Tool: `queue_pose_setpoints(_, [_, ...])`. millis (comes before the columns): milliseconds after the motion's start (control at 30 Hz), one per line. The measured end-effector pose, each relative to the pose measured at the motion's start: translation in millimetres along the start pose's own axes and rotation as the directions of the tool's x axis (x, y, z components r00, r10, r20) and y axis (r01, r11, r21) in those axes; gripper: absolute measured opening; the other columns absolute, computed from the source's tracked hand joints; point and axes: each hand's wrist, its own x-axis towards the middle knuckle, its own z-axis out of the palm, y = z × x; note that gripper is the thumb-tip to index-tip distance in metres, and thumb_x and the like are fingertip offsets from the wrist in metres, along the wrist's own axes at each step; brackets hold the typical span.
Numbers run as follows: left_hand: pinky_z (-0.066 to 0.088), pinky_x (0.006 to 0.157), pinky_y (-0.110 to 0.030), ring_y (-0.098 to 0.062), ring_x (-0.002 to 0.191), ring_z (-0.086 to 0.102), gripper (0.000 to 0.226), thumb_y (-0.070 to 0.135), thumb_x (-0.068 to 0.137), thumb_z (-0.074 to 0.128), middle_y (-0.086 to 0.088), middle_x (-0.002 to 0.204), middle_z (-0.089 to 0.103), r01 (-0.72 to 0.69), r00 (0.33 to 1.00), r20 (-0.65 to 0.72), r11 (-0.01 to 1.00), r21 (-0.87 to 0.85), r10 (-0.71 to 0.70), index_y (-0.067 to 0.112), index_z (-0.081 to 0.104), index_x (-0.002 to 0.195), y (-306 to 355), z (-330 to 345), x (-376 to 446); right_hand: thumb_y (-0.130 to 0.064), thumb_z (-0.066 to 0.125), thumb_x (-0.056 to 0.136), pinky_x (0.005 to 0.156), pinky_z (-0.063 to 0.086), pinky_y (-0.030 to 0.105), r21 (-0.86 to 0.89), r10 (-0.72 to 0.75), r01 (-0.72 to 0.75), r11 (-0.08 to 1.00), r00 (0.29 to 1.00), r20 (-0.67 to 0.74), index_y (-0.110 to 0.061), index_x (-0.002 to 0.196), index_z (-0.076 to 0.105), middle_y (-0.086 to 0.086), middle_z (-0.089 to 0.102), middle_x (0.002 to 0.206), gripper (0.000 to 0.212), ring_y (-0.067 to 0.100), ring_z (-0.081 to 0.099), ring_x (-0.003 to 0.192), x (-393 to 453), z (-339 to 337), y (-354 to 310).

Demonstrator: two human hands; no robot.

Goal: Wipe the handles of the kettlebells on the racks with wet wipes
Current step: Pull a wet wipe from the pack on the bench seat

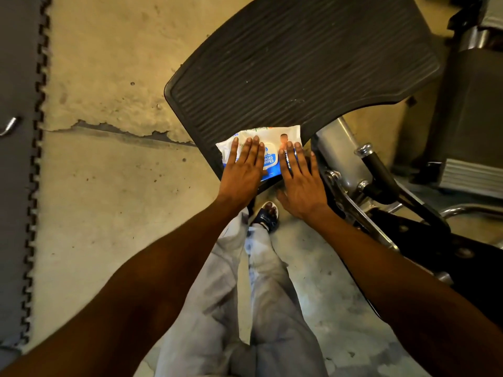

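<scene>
Two flat hands, left [242,170] and right [300,183], press straight fingers [254,148] on a crinkly white-and-blue wipes pack [268,140] lying on a ribbed black rubber footplate [299,63].

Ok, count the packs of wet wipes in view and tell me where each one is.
1. The wet wipes pack lies on the near edge of the ribbed black footplate, under the straight fingers of the left hand and right hand.
</scene>
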Motion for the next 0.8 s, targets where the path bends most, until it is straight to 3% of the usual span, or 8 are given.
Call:
queue_pose_setpoints(200, [-0.008,0.126,-0.062,-0.039,0.161,0.001,0.074,0.049,0.113,0.022,-0.024,0.172,0.004,-0.109,0.994,0.035,0.985,0.135,0.106,-0.001,-0.002,0.163,-4,-2,2,-0.059,0.062,0.093,0.129,0.003,0.060,0.019,0.015,-0.015,1.000,1.000,0.006,-0.011,0.166,-0.004,0.016,-0.007,0.174,0.110,0.034,-0.010,0.161,-1,-1,-1])
queue_pose_setpoints(300, [-0.006,0.129,-0.058,-0.031,0.160,0.015,0.066,0.044,0.113,0.018,-0.019,0.171,0.020,-0.076,0.997,-0.016,0.997,-0.018,0.076,0.003,0.016,0.164,-10,-14,3,-0.060,0.064,0.090,0.128,0.006,0.062,0.020,0.021,-0.021,1.000,1.000,0.007,-0.011,0.167,-0.004,0.015,-0.008,0.174,0.114,0.034,-0.011,0.161,0,-1,-2])
queue_pose_setpoints(400, [0.002,0.130,-0.055,-0.031,0.146,0.047,0.052,0.036,0.112,0.039,-0.017,0.156,0.051,-0.041,0.987,-0.159,0.963,-0.265,-0.002,0.005,0.044,0.154,-14,-29,11,-0.062,0.065,0.088,0.127,0.008,0.063,0.018,0.032,-0.032,0.999,0.999,0.002,-0.011,0.167,-0.003,0.015,-0.007,0.175,0.115,0.034,-0.010,0.161,0,1,-3])
queue_pose_setpoints(533, [0.029,0.122,-0.058,-0.038,0.118,0.068,0.032,0.009,0.099,0.064,-0.020,0.126,0.072,0.027,0.885,-0.394,0.874,-0.485,-0.246,0.003,0.067,0.130,-20,-38,29,-0.069,0.055,0.092,0.127,0.007,0.063,0.028,0.016,-0.016,0.999,1.000,0.006,-0.010,0.167,0.000,0.016,-0.006,0.174,0.110,0.036,-0.009,0.161,0,-1,-3])
queue_pose_setpoints(700, [0.053,0.098,-0.050,-0.039,0.108,0.068,0.050,0.000,0.084,0.082,-0.020,0.117,0.071,0.107,0.840,-0.420,0.864,-0.492,-0.344,0.012,0.071,0.132,-27,-34,35,-0.062,0.061,0.091,0.128,0.006,0.061,0.018,0.047,-0.048,0.999,0.997,0.056,-0.011,0.167,-0.003,0.015,-0.009,0.174,0.112,0.036,-0.012,0.160,1,-9,-9])
queue_pose_setpoints(800, [0.056,0.085,-0.043,-0.035,0.104,0.065,0.073,0.004,0.077,0.088,-0.021,0.116,0.065,0.124,0.875,-0.380,0.897,-0.424,-0.300,0.012,0.060,0.144,-25,-29,27,-0.052,0.063,0.093,0.129,0.004,0.059,0.099,0.076,-0.086,0.991,0.992,0.100,-0.012,0.166,-0.006,0.014,-0.010,0.174,0.109,0.035,-0.014,0.160,2,-16,-15])
